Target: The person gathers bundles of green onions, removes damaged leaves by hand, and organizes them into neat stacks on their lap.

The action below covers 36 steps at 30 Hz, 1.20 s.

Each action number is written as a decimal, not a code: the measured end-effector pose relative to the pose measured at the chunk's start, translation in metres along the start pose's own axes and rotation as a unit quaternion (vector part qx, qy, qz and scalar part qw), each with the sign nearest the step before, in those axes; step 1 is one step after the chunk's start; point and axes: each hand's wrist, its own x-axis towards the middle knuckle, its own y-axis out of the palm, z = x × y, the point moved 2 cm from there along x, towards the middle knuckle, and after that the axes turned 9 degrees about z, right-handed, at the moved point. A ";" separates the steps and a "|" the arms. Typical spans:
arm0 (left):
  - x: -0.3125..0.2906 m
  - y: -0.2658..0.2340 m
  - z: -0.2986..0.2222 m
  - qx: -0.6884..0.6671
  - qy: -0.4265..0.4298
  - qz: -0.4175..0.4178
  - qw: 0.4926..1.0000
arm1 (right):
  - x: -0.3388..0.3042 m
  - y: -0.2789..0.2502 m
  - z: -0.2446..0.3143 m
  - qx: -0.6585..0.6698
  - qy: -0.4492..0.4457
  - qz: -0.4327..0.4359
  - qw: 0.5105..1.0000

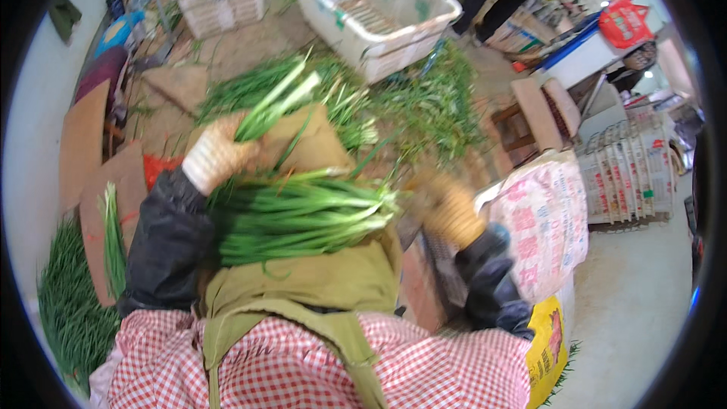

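Fingers of my left hand (221, 154), gloved: curled closed around a few green onions (280, 102), raised over my lap, white ends pointing up and to the right. Right hand (452, 212), gloved: blurred; I cannot tell how far its fingers are open or whether they hold anything. Position: just beside the white ends of the bundle (299, 216). Bundle: more onions, laid across my olive apron (303, 284), leaves to the left. Ahead, on the floor: leafy heap (242, 98); loose greens (432, 110) to its right. Behind these: small crate (223, 14), white; large crate (401, 54), white, to its right. On my left: thin bunch (113, 250) on a board (129, 174); dark green pile (72, 295) beside. On my right: pink-and-white sack (541, 220); yellow bag (547, 352), nearer me.
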 end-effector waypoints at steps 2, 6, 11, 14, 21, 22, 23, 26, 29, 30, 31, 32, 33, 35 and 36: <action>0.002 0.014 -0.013 -0.029 0.021 0.038 0.999 | -0.008 0.031 -0.001 -0.051 -0.019 0.031 0.998; 0.007 0.028 -0.022 0.028 0.090 0.065 0.993 | -0.001 0.018 0.023 0.002 -0.023 0.041 0.999; 0.002 0.039 -0.051 -0.011 0.097 0.138 0.986 | 0.012 -0.028 0.055 -0.044 -0.083 -0.097 0.991; 0.007 0.054 -0.056 0.041 0.123 0.156 0.979 | 0.029 -0.027 0.045 -0.015 -0.023 -0.049 0.998; 0.007 0.044 -0.028 -0.041 0.037 0.163 0.985 | 0.014 0.012 0.032 0.032 -0.059 0.022 0.998; 0.006 0.047 -0.023 -0.012 0.078 0.152 0.985 | 0.014 0.022 0.027 0.013 -0.071 0.018 0.997; 0.004 0.050 -0.024 0.072 0.042 0.183 0.979 | 0.014 0.031 0.019 -0.003 -0.088 0.004 0.996; -0.003 0.071 -0.021 0.348 0.080 0.161 0.920 | 0.020 0.034 0.020 0.033 -0.068 -0.004 0.997; -0.004 0.099 -0.021 0.447 0.128 0.099 0.880 | 0.020 0.024 0.026 -0.076 -0.006 0.069 0.995; -0.005 0.101 -0.018 0.469 0.147 0.069 0.868 | 0.021 0.022 0.022 0.032 0.017 0.073 0.997; -0.003 0.100 -0.017 0.460 0.138 0.069 0.874 | 0.021 0.020 0.017 0.139 0.039 0.076 0.987; -0.002 0.098 -0.019 0.450 0.130 0.067 0.881 | 0.021 0.016 0.011 0.243 0.061 0.079 0.965; -0.002 0.097 -0.020 0.441 0.119 0.066 0.887 | 0.026 0.012 -0.007 0.245 0.109 0.089 0.959; -0.004 0.093 -0.016 0.434 0.148 0.038 0.888 | 0.044 0.003 -0.006 0.141 0.143 0.162 0.966; -0.007 0.087 -0.015 0.431 0.162 0.021 0.887 | 0.052 0.002 -0.002 0.086 0.155 0.197 0.964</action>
